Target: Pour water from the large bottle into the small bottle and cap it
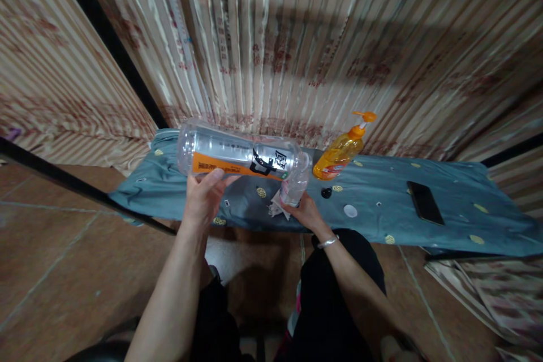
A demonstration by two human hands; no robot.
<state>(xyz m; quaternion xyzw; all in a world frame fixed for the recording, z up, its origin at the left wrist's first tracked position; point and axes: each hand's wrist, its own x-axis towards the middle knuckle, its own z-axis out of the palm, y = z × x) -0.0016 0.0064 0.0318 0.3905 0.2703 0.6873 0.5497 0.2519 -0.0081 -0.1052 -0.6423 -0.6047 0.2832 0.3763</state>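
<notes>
Bare arms (169, 288) reach out to a long blue cloth (382, 198). A big clear bottle (224, 147) lies on its side, up in the air; the left hand (206, 195) grips it from below. Its neck is at the top of a small clear bottle (293, 186), which the right hand (306, 212) holds low down. An orange pump bottle (339, 155), black phone (425, 202) and little black thing (326, 193) sit to the right

Right fingers (300, 207) seem partly hidden by the small bottle (294, 184).
</notes>
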